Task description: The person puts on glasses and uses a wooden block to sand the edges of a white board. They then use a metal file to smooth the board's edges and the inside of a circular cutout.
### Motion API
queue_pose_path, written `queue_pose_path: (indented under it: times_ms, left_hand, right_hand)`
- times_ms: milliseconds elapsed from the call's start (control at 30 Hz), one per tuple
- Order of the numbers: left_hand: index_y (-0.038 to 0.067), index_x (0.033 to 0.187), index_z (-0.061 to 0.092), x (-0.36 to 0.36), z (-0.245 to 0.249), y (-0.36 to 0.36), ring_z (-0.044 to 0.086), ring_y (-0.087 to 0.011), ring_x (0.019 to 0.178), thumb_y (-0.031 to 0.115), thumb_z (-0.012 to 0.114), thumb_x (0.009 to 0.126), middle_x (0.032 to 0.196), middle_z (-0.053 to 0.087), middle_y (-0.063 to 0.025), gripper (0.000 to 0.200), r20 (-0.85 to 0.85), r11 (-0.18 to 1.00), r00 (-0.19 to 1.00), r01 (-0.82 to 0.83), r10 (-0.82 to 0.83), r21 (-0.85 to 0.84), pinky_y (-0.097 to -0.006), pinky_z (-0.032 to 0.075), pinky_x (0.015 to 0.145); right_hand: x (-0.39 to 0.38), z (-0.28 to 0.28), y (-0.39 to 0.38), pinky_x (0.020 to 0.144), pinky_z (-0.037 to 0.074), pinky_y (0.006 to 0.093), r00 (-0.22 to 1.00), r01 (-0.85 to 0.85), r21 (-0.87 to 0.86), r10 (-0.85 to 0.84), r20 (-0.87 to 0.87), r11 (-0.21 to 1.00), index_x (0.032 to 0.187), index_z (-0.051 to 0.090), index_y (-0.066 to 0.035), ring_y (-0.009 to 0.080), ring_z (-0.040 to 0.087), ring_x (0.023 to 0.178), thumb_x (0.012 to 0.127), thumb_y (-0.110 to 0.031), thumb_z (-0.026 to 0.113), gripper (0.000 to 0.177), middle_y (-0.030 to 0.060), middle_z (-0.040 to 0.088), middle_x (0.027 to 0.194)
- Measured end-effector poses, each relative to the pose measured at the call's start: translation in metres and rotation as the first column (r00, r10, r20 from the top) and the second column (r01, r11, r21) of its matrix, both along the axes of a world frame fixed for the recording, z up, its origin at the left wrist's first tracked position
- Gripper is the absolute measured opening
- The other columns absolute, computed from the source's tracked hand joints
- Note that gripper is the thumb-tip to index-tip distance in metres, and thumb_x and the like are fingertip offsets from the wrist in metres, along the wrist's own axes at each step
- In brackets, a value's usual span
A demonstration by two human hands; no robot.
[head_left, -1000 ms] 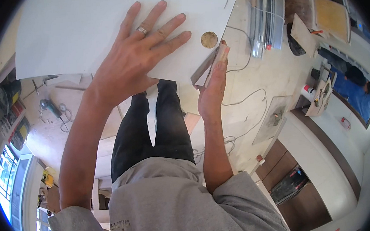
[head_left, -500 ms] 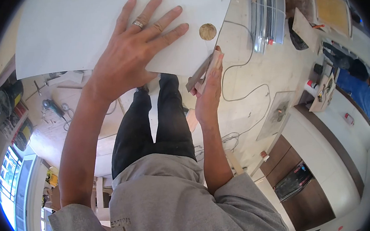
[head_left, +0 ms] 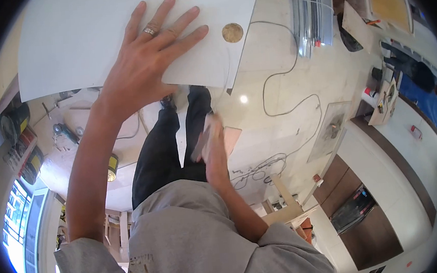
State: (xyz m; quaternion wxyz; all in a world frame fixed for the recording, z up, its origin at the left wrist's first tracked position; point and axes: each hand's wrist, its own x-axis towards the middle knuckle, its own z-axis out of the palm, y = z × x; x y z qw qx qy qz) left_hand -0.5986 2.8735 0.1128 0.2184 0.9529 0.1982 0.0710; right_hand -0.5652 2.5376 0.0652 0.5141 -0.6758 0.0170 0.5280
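Observation:
My left hand (head_left: 143, 60) lies flat on a large white panel (head_left: 75, 42), fingers spread, with a ring on one finger. To the right of those fingertips, a round wood-coloured spot (head_left: 232, 32) shows in the panel near its corner. Below the panel, apart from its edge, my right hand (head_left: 217, 159) is in front of my dark trousers (head_left: 153, 152). It is closed round a small wooden block (head_left: 207, 137), which is smeared by motion. A faint thin line runs down near the panel's corner; I cannot make out what it is.
A grey cable (head_left: 265, 94) winds across the pale floor on the right. Bundled metal profiles (head_left: 311, 16) lie beyond it. On the left, an angle grinder (head_left: 64, 132) rests on a board. A person in dark clothes (head_left: 419, 74) is at the far right.
My right hand has drawn the wooden block away from the panel's right edge, down towards my body. The panel's corner and my left hand appear slightly further left.

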Motion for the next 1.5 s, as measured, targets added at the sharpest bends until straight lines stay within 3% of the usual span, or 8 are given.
queue_pose_path:
  times_ms: [233,333,400,467,567,633,833,1500]
  left_hand:
    - [0.029,0.164,0.061,-0.001,0.002,0.003,0.025,-0.032,0.172,0.023,0.105,0.064,0.18,0.044,-0.0012,0.109,0.02,0.999,0.999,0.03,-0.029,-0.025,-0.0573,0.01,0.143]
    - [0.023,0.163,0.062,0.0,0.018,0.011,0.024,-0.0356,0.172,0.024,0.1,0.072,0.18,0.043,-0.0051,0.098,0.017,0.994,0.998,0.058,-0.057,-0.093,-0.0577,0.012,0.142]
    - [0.019,0.162,0.063,-0.006,0.023,0.021,0.025,-0.0377,0.172,0.023,0.097,0.078,0.18,0.044,-0.0074,0.091,0.03,0.98,0.998,0.053,-0.048,-0.194,-0.0579,0.014,0.141]
    - [0.016,0.16,0.065,-0.025,0.006,0.045,0.034,-0.0404,0.168,0.024,0.086,0.095,0.175,0.05,-0.0111,0.069,0.128,0.983,0.986,-0.09,0.111,-0.157,-0.06,0.026,0.137]
    - [0.016,0.158,0.066,-0.061,-0.027,0.082,0.043,-0.0462,0.161,0.027,0.079,0.104,0.169,0.056,-0.0159,0.057,0.168,0.922,0.916,-0.38,0.363,0.077,-0.0624,0.032,0.132]
    - [0.013,0.157,0.066,-0.085,-0.033,0.096,0.045,-0.0502,0.158,0.03,0.076,0.107,0.165,0.058,-0.0207,0.054,0.213,0.787,0.834,-0.551,0.508,0.279,-0.062,0.033,0.131]
    - [0.011,0.167,0.053,-0.114,-0.024,0.122,0.03,-0.0463,0.166,0.054,0.064,0.111,0.175,0.041,-0.0276,0.072,0.062,0.492,0.525,-0.827,0.849,0.272,-0.0613,0.021,0.136]
    - [0.001,0.17,0.045,-0.138,-0.024,0.109,0.04,-0.0479,0.159,0.06,0.058,0.112,0.169,0.046,-0.0313,0.085,0.008,0.269,0.277,-0.939,0.961,0.215,-0.0591,0.028,0.132]
  right_hand:
    - [0.046,0.022,0.004,0.077,0.057,0.0369,0.992,0.117,-0.056,-0.114,0.054,0.992,0.176,0.026,-0.015,0.0178,0.066,0.096,0.117,-0.061,0.051,0.079,0.0093,0.065,0.12]
    - [0.117,-0.03,0.012,0.079,0.058,0.0382,0.831,0.452,-0.02,-0.429,-0.354,0.892,0.158,0.051,-0.012,0.0204,0.067,0.092,0.118,-0.058,0.051,0.061,0.0062,0.068,0.113]
    - [0.15,-0.011,0.068,0.078,0.058,0.04,0.881,0.473,0.181,-0.457,-0.125,0.862,0.14,0.059,-0.013,0.0221,0.068,0.088,0.119,-0.057,0.051,0.05,0.0034,0.069,0.105]
    - [0.173,0.014,0.116,0.083,0.059,0.0435,0.843,0.507,0.302,-0.537,0.019,0.807,0.154,0.054,-0.011,0.0225,0.069,0.098,0.12,-0.055,0.048,0.056,0.0068,0.068,0.122]
    - [0.185,0.034,0.165,0.104,0.056,0.0443,0.859,0.298,0.309,-0.395,0.327,0.903,0.173,0.034,-0.006,0.0268,0.059,0.133,0.12,-0.054,0.045,0.072,0.0134,0.049,0.161]
    - [0.172,0.035,0.19,0.111,0.053,0.0436,0.849,0.237,0.32,-0.355,0.39,0.917,0.177,0.027,-0.005,0.0283,0.058,0.136,0.121,-0.053,0.044,0.075,0.0153,0.047,0.164]
    - [0.141,0.059,0.234,0.126,0.039,0.0391,0.79,0.172,0.279,-0.302,0.533,0.945,0.175,0.026,0.0,0.0289,0.048,0.154,0.122,-0.047,0.046,0.074,0.0185,0.047,0.167]
    - [0.168,0.038,0.243,0.107,0.05,0.0427,0.647,-0.1,0.151,-0.051,0.761,0.983,0.168,0.046,-0.002,0.0315,0.063,0.12,0.12,-0.03,0.051,0.055,0.0197,0.061,0.132]
